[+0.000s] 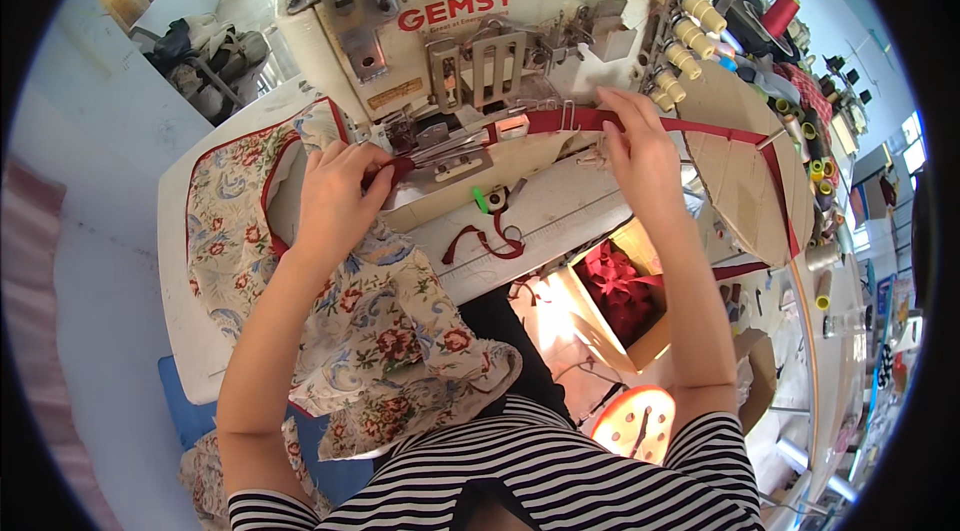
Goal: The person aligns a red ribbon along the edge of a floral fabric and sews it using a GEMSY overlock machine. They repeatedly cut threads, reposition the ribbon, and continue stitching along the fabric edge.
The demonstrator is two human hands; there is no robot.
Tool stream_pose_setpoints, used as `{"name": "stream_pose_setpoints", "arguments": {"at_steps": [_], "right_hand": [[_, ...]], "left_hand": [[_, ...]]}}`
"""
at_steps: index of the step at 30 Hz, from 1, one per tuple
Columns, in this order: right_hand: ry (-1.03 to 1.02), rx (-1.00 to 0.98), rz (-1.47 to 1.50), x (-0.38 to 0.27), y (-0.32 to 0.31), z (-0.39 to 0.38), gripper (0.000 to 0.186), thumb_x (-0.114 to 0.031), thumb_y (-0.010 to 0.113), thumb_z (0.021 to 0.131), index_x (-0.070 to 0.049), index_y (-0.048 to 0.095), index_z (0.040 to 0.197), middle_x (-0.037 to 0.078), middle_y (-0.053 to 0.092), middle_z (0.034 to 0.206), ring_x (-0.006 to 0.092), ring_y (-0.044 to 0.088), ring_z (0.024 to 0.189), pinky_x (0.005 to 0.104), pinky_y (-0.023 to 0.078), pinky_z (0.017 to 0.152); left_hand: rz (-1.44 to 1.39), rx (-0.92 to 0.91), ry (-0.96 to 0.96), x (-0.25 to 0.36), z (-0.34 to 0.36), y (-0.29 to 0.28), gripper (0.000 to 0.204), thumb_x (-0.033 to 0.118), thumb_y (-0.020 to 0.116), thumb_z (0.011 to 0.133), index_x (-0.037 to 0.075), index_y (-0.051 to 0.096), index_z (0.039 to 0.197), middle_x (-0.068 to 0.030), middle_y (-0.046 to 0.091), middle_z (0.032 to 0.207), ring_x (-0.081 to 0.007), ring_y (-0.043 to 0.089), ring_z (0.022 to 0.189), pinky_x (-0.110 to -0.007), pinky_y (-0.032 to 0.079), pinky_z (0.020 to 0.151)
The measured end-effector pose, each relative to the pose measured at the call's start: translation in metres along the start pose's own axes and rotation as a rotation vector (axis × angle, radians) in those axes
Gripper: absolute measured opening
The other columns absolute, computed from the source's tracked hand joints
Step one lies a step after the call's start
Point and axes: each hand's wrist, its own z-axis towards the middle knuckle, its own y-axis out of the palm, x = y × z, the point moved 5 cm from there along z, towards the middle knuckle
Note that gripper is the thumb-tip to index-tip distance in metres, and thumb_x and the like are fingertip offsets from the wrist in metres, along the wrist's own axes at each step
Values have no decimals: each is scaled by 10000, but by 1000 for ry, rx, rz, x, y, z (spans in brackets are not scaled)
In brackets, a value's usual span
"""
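Observation:
My left hand is closed at the machine's front, pinching the end of a floral fabric piece edged in dark red, close to the presser foot. The cream fabric hangs over the table edge onto my lap. Farther right, my right hand has its thumb and fingers curved around a red binding tape. That tape runs through wire guides and a metal folder into the sewing machine. Where the left fingertips meet the fabric is partly hidden.
A short red tape scrap and a small green-handled tool lie on the machine table. Below stands an open box of red tape. A cardboard disc bears the tape at right, near several thread cones. A round stool stands below.

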Motion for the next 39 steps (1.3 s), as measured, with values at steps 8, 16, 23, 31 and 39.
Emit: {"name": "stream_pose_setpoints", "arguments": {"at_steps": [8,16,23,31,39], "right_hand": [[-88,-165,-60,7,20,15,124,-141,608,836,-46,561,900,113,559,886,353,598,724,426,493,615],[-109,-140,-113,10,12,23,139,-172,610,843,-47,556,867,123,559,885,370,594,703,442,493,593],[-116,-158,-54,-2,11,30,153,-169,628,825,-35,557,840,124,565,874,369,591,723,441,490,604],[-15,-230,21,15,-3,23,151,-116,649,797,-13,540,786,139,565,790,353,565,729,420,450,629],[-46,-225,26,3,1,23,139,-128,644,803,-34,549,840,130,567,812,356,571,743,419,449,639]], "left_hand": [[27,22,23,2,2,-1,86,111,658,790,59,619,846,-53,580,716,-225,501,705,-325,394,683],[-23,15,-69,-3,5,10,108,125,664,794,46,604,836,-65,578,683,-234,522,704,-340,422,663],[-33,0,-124,-3,4,12,130,145,678,781,46,605,824,-66,583,691,-234,535,700,-339,430,669],[-70,33,-118,7,7,19,124,145,681,773,51,611,814,-86,615,713,-255,567,737,-357,447,685],[-134,10,-26,-1,2,6,52,82,604,841,33,596,859,-88,591,815,-234,523,773,-341,427,702]]}}
